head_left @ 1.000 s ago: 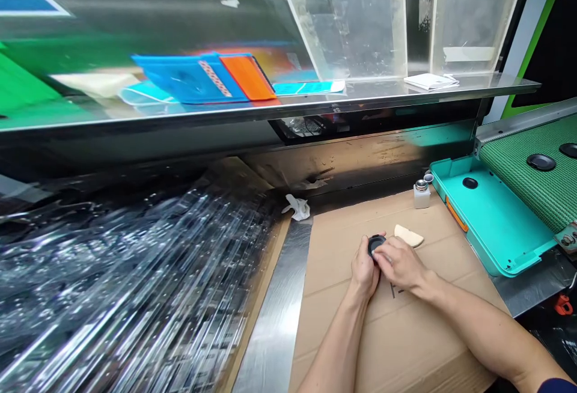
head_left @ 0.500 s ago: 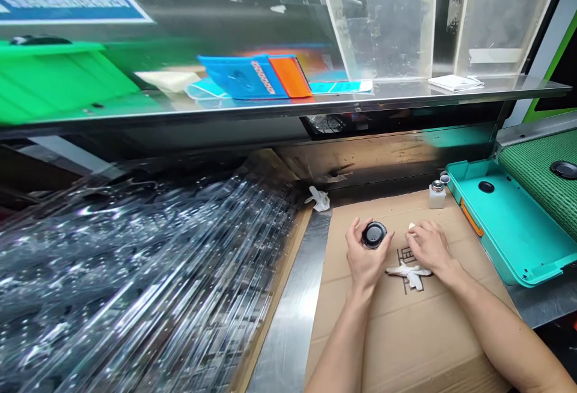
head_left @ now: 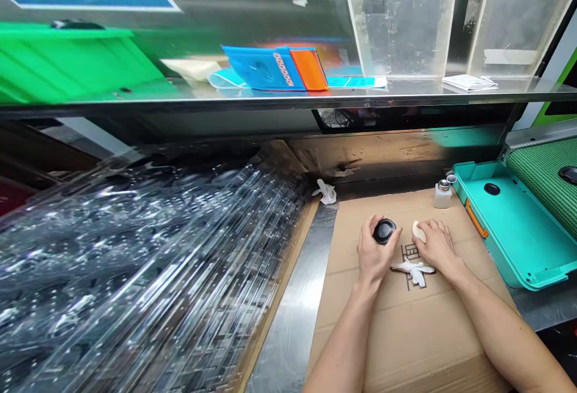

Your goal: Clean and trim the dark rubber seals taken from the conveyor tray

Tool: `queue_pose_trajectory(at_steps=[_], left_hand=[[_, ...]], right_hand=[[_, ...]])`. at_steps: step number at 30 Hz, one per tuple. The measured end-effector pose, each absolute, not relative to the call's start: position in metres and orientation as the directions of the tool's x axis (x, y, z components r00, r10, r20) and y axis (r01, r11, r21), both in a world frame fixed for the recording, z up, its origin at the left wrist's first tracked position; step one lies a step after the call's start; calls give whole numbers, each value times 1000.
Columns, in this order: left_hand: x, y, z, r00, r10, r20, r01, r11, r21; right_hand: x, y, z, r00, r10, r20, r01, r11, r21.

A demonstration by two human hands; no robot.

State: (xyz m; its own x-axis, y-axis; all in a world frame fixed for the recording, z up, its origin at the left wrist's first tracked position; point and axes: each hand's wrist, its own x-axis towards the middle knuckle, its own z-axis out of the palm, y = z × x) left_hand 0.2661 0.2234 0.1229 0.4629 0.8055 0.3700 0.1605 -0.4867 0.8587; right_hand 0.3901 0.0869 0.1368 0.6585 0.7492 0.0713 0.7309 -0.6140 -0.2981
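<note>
Worktop: I see a brushed stainless steel worktop (head_left: 293, 321) running away from me, with a flattened brown cardboard sheet (head_left: 406, 339) lying on it, printed with dark characters.
Left of the cardboard: a long heap of clear plastic film (head_left: 135, 261) fills my view.
Overhead: a stainless steel shelf (head_left: 270, 102) carries a bright green plastic crate (head_left: 67, 62), a blue and orange folder (head_left: 265, 68), a small stack of white paper (head_left: 469, 83) and tall clear acrylic panels (head_left: 401, 20).
Right of the cardboard: a teal plastic tray (head_left: 518, 231) with an orange latch (head_left: 476, 220) sits just beside the sheet, next to a green mesh mat (head_left: 543, 182).
Left hand: my view shows the left hand (head_left: 374, 255) curled closed around a round glossy black cap (head_left: 384, 231), which it holds just above the cardboard.
Right hand: the right hand (head_left: 439, 247) lies flat and relaxed, its fingers touching a pale cream wedge-shaped pad (head_left: 419, 231); I cannot tell if it has hold of the pad.
Small items: a crumpled white cloth (head_left: 412, 271) lies on the cardboard just below the right hand, and a small white bottle with a metal top (head_left: 443, 194) stands near the tray.
</note>
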Motion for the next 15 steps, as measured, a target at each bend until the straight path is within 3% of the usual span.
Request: queue_pose_trajectory(at_steps=[5, 11, 15], left_hand=[[264, 251, 100, 514, 809, 286, 458, -540, 706], [263, 246, 100, 505, 818, 276, 369, -493, 788], [229, 247, 111, 695, 686, 216, 420, -631, 652]], right_hand=[[391, 86, 134, 656, 749, 96, 736, -605, -304], [395, 86, 125, 651, 749, 120, 735, -584, -343], [400, 92, 119, 654, 740, 159, 734, -570, -368]])
